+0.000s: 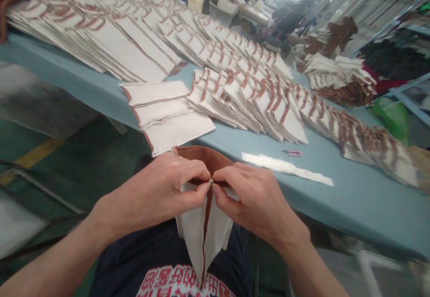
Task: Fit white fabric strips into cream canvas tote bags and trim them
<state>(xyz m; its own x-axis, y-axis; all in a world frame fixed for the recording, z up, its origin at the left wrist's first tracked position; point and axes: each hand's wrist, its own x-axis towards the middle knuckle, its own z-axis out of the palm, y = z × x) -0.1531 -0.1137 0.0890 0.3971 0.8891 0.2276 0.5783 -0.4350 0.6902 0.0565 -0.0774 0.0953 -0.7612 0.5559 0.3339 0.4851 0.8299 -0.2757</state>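
A cream canvas pouch [204,234] with brown leather-like lining and trim hangs folded in front of my torso. Its brown-edged zipper [204,230] runs down the middle. My left hand [161,194] and my right hand [248,198] meet at the pouch's top, each pinching the fabric at the zipper between thumb and fingers. A small metal zipper pull [211,181] shows between my fingertips. Part of the pull and the upper pouch are hidden by my fingers.
Several rows of similar stacked pouches cover the pale blue table [235,140] ahead. Near my right hand lie a white fabric strip [285,168] and small pink-handled snips [291,152]. Farther right are brown-trimmed piles [342,79] and a green bag [391,118]. A co-worker [289,19] stands beyond.
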